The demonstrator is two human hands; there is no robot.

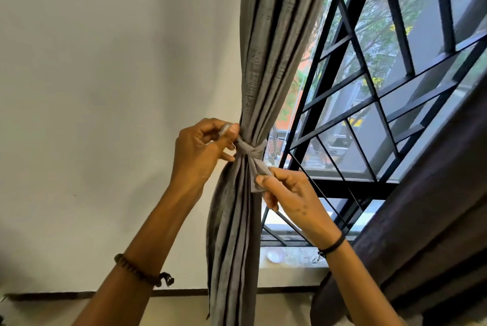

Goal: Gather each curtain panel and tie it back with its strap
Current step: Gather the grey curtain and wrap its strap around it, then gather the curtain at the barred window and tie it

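Plain white wall (92, 88) fills your left side and a black window grille (369, 104) your right, with the grey curtain panel (266, 62) hanging between them, its long axis running top to bottom and leaning slightly. It is gathered into a narrow waist where the strap (250, 153) wraps it and crosses over itself. Your left hand (200, 151) sits just up and to the left of that crossing, thumb and forefinger pinching one strap end, the other fingers curled, wrist raised from below. Your right hand (292, 199) sits just down and to the right, on the window side, pinching the other end against the folds. The two ends lie on one diagonal across the panel, so tightening looks like a matter of drawing your hands apart along that line. Both hands are about equally near the knot. A darker curtain panel (421, 220) hangs at far right with no strap visible on it, so it looks to be the one left to do.
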